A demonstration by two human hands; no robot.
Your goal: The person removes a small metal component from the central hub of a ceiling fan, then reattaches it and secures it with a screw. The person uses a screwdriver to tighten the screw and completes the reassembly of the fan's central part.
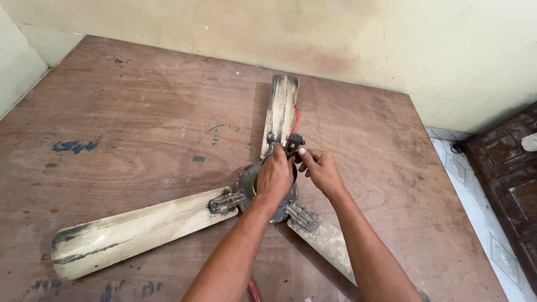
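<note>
Nearest the camera, a grimy cream fan blade runs under the right forearm, and a second blade stretches left across the worn plywood table. At the middle, the left hand lies curled over the ceiling fan's dark motor hub, while the right hand pinches a small dark block-shaped part just above it. Beyond, the third blade points at the wall with a thin red wire beside it; a tug on the part could well snap that wire.
</note>
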